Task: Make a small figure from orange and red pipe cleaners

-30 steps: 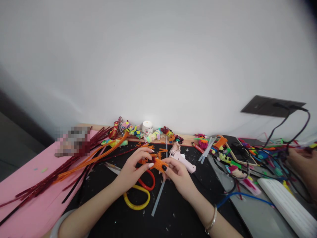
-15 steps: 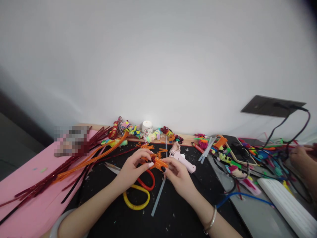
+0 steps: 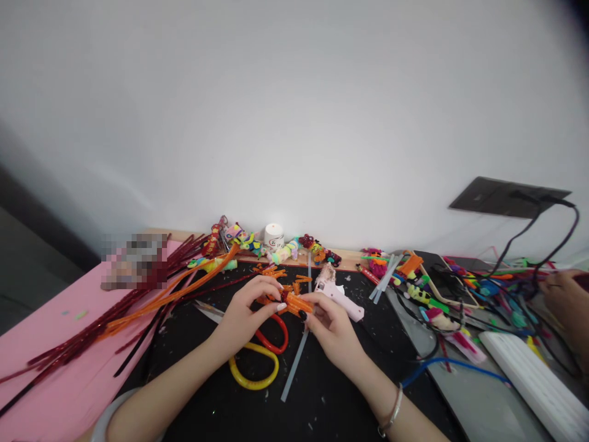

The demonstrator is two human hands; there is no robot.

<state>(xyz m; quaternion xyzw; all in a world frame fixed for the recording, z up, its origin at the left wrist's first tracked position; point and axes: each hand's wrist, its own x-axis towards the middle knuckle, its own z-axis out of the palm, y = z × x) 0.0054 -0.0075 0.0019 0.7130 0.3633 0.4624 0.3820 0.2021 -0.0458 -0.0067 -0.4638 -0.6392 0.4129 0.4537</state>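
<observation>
My left hand (image 3: 246,316) and my right hand (image 3: 332,328) meet over a black mat (image 3: 317,393). Between their fingertips they pinch a small orange pipe-cleaner piece (image 3: 297,303) with a dark red bit at its left end. Both hands have their fingers curled round it. Under my hands lie scissors with red and yellow handles (image 3: 257,362) and a clear glue stick (image 3: 294,365). A white glue gun (image 3: 338,294) rests just beyond my right hand.
Long red and orange pipe cleaners (image 3: 115,313) spread over a pink sheet (image 3: 50,380) at left. Small finished figures (image 3: 285,248) and a white jar (image 3: 273,235) line the wall. Cables, colourful scraps and a white keyboard (image 3: 536,380) crowd the right, where another person's hand (image 3: 564,301) works.
My hands have stayed almost in place, with small finger shifts on the orange piece. The other person's hand at the right has moved a little.
</observation>
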